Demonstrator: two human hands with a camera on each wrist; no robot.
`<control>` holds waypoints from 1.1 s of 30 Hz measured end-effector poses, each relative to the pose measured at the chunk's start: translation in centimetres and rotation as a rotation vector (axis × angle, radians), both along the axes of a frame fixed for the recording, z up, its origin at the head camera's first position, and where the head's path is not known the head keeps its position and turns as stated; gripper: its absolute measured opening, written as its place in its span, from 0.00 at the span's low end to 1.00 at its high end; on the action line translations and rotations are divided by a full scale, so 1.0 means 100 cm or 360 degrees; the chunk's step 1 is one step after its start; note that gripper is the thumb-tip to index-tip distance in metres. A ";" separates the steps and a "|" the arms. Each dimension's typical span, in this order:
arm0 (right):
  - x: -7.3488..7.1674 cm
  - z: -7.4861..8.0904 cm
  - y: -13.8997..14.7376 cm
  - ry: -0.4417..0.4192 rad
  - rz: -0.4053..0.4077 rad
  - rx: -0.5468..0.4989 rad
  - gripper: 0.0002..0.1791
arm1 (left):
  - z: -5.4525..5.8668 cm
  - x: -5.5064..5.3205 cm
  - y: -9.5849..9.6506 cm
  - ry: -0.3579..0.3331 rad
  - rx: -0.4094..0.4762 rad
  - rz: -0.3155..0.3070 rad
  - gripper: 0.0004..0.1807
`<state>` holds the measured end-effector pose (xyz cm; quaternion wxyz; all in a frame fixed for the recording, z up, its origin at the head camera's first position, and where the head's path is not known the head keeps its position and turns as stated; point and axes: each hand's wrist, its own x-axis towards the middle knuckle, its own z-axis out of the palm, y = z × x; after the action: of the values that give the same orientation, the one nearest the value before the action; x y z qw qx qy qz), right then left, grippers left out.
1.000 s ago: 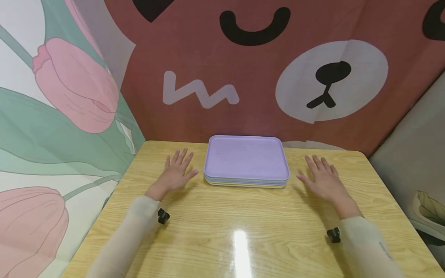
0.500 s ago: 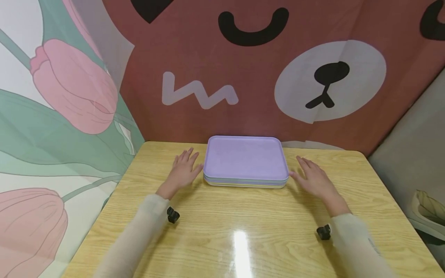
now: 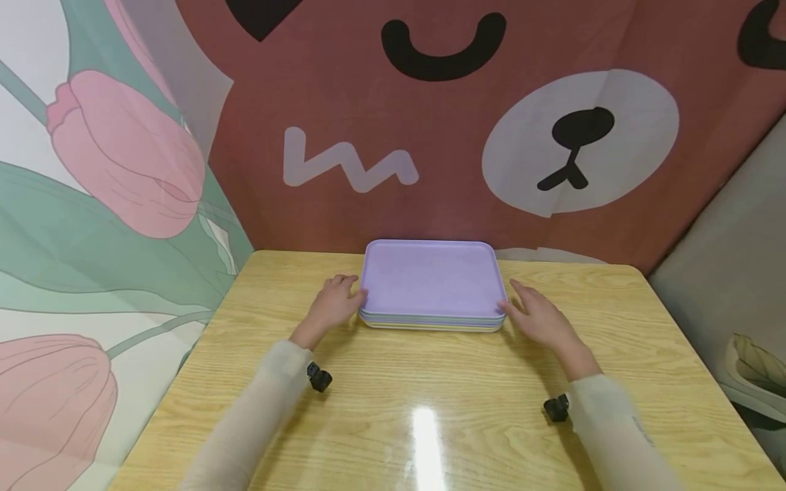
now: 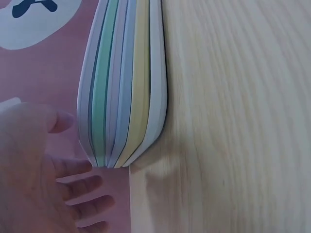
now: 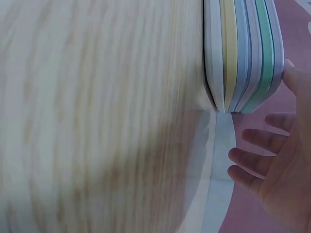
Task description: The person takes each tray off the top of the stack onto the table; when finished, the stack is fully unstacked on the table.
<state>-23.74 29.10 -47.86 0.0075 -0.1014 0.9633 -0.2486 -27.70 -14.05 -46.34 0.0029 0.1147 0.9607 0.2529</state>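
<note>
A stack of rectangular trays (image 3: 432, 279) lies at the table's far side, with a lilac one on top. Its edges (image 4: 141, 73) show green, lilac, blue, yellow and white layers beneath. At the stack's left end is my left hand (image 3: 333, 303). Its thumb (image 4: 60, 122) stands close to the top rim and its fingers are spread beside the corner, holding nothing. My right hand (image 3: 540, 320) is at the right end. The right thumb (image 5: 290, 75) appears to touch the top tray's rim, while the other fingers extend loosely beside the stack, apart from it.
The wood-grain table (image 3: 368, 395) carries the stack and extends toward me, with a bright light reflection on it. Right behind the stack stands a cloth backdrop (image 3: 344, 218) with a bear print. A tulip-print cloth (image 3: 129, 164) hangs at the left.
Both hands have moved inward from either side to the ends of the tray stack. Their fingers are less widely spread than before. The stack has stayed in place.
</note>
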 end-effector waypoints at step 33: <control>-0.006 -0.016 -0.013 -0.0206 -0.0113 -0.0428 0.40 | 0.007 -0.010 0.003 -0.0316 0.0951 0.0170 0.30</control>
<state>-24.36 27.76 -49.45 0.0473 -0.0513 0.9217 -0.3815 -28.66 -13.75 -45.61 0.0494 0.0346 0.8437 0.5335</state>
